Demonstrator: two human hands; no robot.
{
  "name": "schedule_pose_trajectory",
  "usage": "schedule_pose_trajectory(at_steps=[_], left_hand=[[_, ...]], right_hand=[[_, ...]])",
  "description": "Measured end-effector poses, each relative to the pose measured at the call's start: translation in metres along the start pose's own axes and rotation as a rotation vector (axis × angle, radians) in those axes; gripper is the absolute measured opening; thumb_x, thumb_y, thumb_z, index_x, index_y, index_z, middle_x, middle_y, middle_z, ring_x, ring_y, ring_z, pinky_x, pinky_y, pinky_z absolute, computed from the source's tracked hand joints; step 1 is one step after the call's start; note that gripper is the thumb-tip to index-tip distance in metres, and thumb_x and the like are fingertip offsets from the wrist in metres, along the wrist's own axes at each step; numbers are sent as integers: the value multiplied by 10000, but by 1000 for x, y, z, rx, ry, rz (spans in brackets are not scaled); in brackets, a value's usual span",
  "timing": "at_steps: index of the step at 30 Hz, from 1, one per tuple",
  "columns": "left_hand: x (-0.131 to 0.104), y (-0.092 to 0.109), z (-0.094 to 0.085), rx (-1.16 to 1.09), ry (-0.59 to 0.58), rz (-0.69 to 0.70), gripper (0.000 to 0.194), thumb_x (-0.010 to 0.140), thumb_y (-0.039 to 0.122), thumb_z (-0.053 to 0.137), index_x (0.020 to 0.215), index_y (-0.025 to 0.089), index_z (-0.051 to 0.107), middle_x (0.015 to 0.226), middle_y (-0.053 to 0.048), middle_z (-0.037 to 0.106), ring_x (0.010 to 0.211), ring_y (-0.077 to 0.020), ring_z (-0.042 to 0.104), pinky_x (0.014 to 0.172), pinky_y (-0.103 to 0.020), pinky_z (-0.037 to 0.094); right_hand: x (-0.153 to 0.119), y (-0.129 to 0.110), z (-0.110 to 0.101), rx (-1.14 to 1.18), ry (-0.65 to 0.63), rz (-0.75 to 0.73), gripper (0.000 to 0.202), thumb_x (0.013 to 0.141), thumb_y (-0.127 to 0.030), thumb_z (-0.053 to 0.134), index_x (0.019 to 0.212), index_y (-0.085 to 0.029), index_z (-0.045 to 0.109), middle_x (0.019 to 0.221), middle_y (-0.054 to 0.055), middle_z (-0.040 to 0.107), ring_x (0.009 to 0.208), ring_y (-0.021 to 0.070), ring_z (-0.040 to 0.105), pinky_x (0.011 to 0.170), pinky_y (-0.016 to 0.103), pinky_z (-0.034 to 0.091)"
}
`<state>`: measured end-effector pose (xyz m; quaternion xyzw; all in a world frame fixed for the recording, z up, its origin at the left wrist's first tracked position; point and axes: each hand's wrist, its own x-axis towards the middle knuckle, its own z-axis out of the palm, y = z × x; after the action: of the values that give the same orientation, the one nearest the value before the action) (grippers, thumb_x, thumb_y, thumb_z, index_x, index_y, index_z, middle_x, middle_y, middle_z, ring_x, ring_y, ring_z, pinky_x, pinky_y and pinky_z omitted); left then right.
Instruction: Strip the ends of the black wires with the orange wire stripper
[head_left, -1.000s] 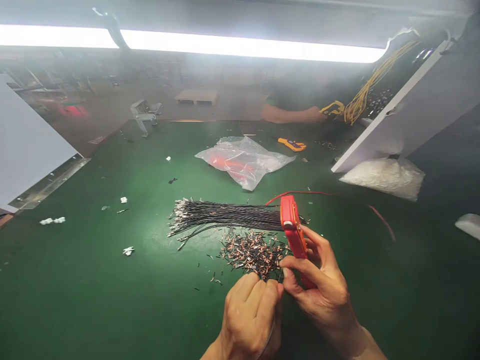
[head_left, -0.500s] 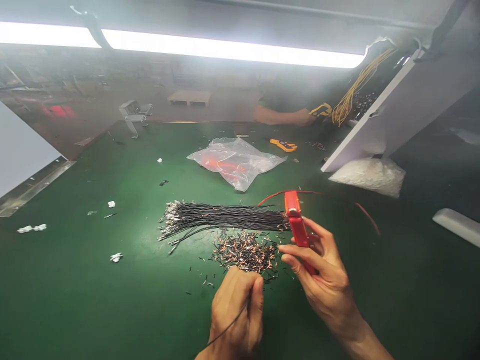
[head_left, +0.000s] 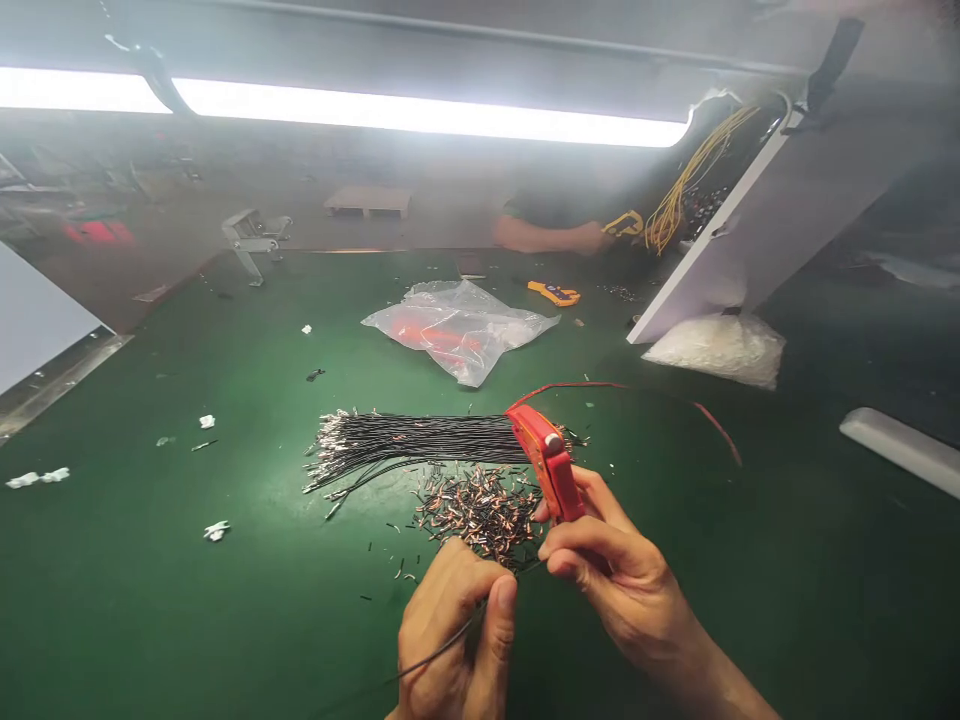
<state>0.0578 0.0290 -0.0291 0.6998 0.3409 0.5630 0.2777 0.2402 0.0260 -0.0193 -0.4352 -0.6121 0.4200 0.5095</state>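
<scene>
My left hand (head_left: 457, 630) is closed in a pinch on a thin black wire (head_left: 442, 650), which trails back toward the bottom of the view. A short end of it comes out on the right, close to the fingertips of my right hand (head_left: 615, 570). That hand is wrapped round a red wire stripper (head_left: 551, 465), its head tilted up and to the left. Behind the hands lies a bundle of black wires (head_left: 427, 437) with silvery ends at the left. A pile of cut wire scraps (head_left: 480, 508) with coppery bits sits between bundle and hands.
Farther back lie a clear plastic bag (head_left: 461, 330) with something red inside and a yellow-orange hand tool (head_left: 553, 293). A filled white bag (head_left: 720, 348) rests by the slanted panel (head_left: 712, 230) at right. Across the table, another person's forearm (head_left: 551, 236) shows.
The wire stripper's head has tilted to the left over the bundle's right end. My right hand's fingertips have come down toward the wire end at my left hand. The view has shifted slightly.
</scene>
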Motion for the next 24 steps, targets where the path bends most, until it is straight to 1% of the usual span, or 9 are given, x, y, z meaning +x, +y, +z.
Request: schedule_pose_trajectory(at_steps=[1, 3, 5, 6, 10, 13, 16, 20, 24], left_hand=[[3, 1, -4, 12, -16, 30, 190, 915, 32, 497, 924, 199, 587, 712, 20, 537, 646, -115, 519, 595, -236, 438], [10, 1, -14, 61, 37, 77, 243, 872, -36, 502, 916, 188, 586, 687, 25, 522, 638, -112, 494, 577, -234, 419], [16, 0, -21, 144, 86, 158, 267, 835, -75, 517, 910, 171, 589, 682, 18, 546, 635, -113, 473, 570, -240, 406], [17, -1, -23, 186, 91, 196, 277, 819, -89, 527, 917, 162, 591, 688, 12, 564, 640, -115, 475, 578, -245, 414], [13, -2, -22, 330, -24, 273, 260, 799, -66, 565, 913, 168, 573, 695, -2, 629, 668, -138, 503, 639, -280, 444], [5, 1, -14, 383, -97, 241, 216, 827, -26, 562, 881, 184, 566, 683, 3, 651, 682, -148, 515, 677, -295, 432], [1, 2, -6, 371, -61, 200, 182, 893, 18, 527, 874, 195, 566, 668, 8, 650, 670, -150, 502, 684, -296, 418], [0, 2, 2, 379, 32, 229, 165, 964, 95, 488, 865, 199, 571, 650, 2, 653, 662, -158, 500, 688, -304, 413], [0, 2, 4, 403, 68, 261, 148, 971, 118, 497, 873, 195, 576, 648, -2, 666, 667, -163, 518, 713, -320, 411]], right_hand=[[0, -1, -2, 93, -14, 54, 76, 926, -346, 702, 912, -309, 768, 1153, 41, 530, 977, 187, 598, 831, 300, 516], [0, -4, -4, 325, -56, 170, 77, 863, -371, 774, 920, -320, 773, 1025, 27, 595, 874, 168, 618, 753, 284, 520], [0, -4, -4, 546, -84, 273, 177, 781, -410, 842, 917, -330, 764, 955, 12, 645, 757, 153, 628, 639, 268, 503], [0, -5, -2, 591, -78, 306, 218, 739, -413, 873, 910, -332, 765, 929, 4, 652, 712, 143, 621, 603, 257, 486], [2, -5, 9, 373, 36, 335, 330, 645, -358, 941, 947, -340, 808, 931, -10, 583, 683, 109, 549, 601, 236, 462], [4, -5, 14, 321, 81, 317, 234, 679, -418, 908, 878, -326, 825, 948, 11, 590, 766, 151, 556, 643, 261, 479], [3, -4, 13, 328, 108, 267, 161, 762, -456, 841, 757, -297, 819, 898, 29, 625, 861, 192, 579, 710, 281, 487], [3, -3, 8, 344, 121, 247, 188, 818, -471, 787, 760, -294, 802, 897, 24, 626, 856, 195, 588, 726, 290, 482], [3, -1, 7, 152, 133, 169, 286, 883, -482, 712, 712, -254, 736, 931, 31, 596, 913, 212, 581, 803, 311, 466]])
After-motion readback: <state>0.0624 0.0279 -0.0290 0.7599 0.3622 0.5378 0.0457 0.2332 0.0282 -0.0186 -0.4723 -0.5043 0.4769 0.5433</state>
